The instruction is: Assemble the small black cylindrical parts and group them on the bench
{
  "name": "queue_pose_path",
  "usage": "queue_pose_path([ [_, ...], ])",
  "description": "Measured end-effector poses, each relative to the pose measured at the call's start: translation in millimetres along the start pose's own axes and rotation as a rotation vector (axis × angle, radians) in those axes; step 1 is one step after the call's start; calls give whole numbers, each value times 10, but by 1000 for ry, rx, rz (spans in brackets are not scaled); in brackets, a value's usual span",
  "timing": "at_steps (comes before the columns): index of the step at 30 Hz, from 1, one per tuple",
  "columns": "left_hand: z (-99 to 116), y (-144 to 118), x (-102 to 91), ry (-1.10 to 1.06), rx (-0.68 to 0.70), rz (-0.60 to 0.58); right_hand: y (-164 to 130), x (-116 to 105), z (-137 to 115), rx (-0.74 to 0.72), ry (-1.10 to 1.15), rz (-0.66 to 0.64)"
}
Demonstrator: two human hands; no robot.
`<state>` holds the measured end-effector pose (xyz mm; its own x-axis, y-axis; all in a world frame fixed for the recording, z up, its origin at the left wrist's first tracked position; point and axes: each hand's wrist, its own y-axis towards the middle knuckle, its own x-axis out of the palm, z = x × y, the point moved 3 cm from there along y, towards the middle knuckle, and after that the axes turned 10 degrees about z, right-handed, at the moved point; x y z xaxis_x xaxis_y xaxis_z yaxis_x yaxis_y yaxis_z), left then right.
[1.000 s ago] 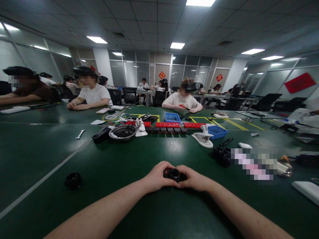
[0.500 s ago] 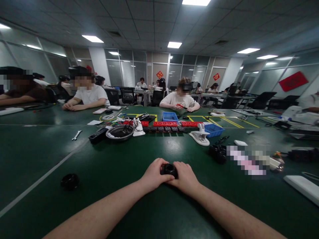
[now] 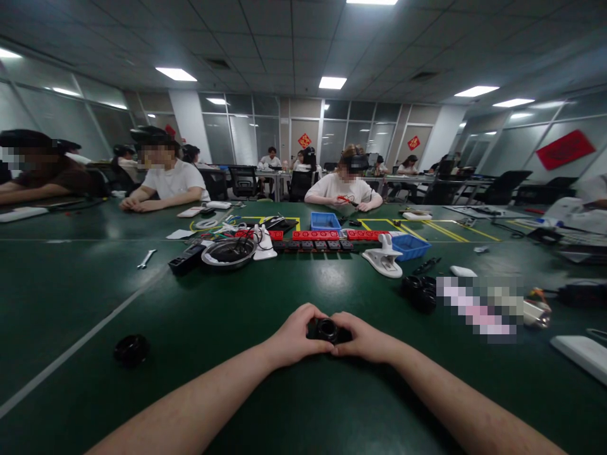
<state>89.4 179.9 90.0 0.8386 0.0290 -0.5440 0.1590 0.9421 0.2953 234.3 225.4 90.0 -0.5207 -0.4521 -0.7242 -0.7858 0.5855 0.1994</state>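
My left hand (image 3: pixel 303 335) and my right hand (image 3: pixel 358 338) face each other over the table in front of me. Between them is a glossy black ring-shaped part (image 3: pixel 327 329) with a round opening facing up. Fingers and thumbs of both hands curl round its sides, and the two thumbs nearly meet at its near edge. My fingers hide part of its outer wall. A similar black ring-shaped part (image 3: pixel 131 350) lies on the green table by itself at the left.
Several more black round parts (image 3: pixel 419 293) lie to the right. Farther back are a white clip stand (image 3: pixel 383 258), blue bins (image 3: pixel 408 247), red strips (image 3: pixel 315 235), a round dish (image 3: pixel 228 254) and a wrench (image 3: pixel 147 259). A person (image 3: pixel 345 189) sits opposite, holding something red.
My right hand has turned and shifted slightly right around the black part, its thumb now lying along the near side. The part has moved slightly right and down in view.
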Motion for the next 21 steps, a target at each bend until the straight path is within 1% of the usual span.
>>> queue_pose_path([
  [7,-15,4,15,-58,-67,-11,-8,-14,-9,-13,-9,-3],
  [13,-16,9,19,-42,-51,-14,-3,8,11,1,-16,-7],
  [21,-48,6,31,-53,-61,-5,1,-4,27,32,-6,0],
])
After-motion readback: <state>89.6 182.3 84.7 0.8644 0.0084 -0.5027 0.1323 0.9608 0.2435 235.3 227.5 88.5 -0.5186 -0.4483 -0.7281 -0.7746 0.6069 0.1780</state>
